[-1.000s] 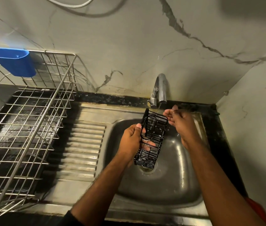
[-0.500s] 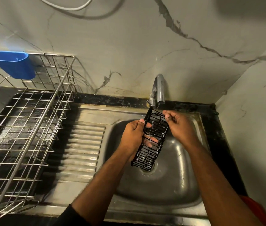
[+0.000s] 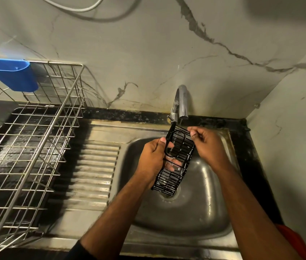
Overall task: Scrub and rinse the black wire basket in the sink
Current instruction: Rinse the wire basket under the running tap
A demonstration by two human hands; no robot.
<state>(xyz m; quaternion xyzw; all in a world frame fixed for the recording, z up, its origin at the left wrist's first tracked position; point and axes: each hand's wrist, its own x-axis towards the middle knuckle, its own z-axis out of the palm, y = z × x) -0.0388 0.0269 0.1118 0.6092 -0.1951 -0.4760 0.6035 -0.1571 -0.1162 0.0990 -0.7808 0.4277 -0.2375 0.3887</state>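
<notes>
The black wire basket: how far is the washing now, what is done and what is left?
Done: nothing can be confirmed; no foam shows. In hand: the left hand grips the black wire basket over the sink, its top under the tap, while the right hand pinches its upper edge. Left: finishing the rinse; the drying rack stands nearby.

Two bare forearms enter from the lower edge, each ending in a bare hand: the left hand [image 3: 153,158] and the right hand [image 3: 209,145]. No rings, watch or bracelet show on either. The edge of a dark sleeve [image 3: 79,250] shows on the left arm at the bottom of the frame. By the right arm, at the lower right corner, lies a patch of orange-red cloth [image 3: 295,241]; whether it is a garment cannot be told.
</notes>
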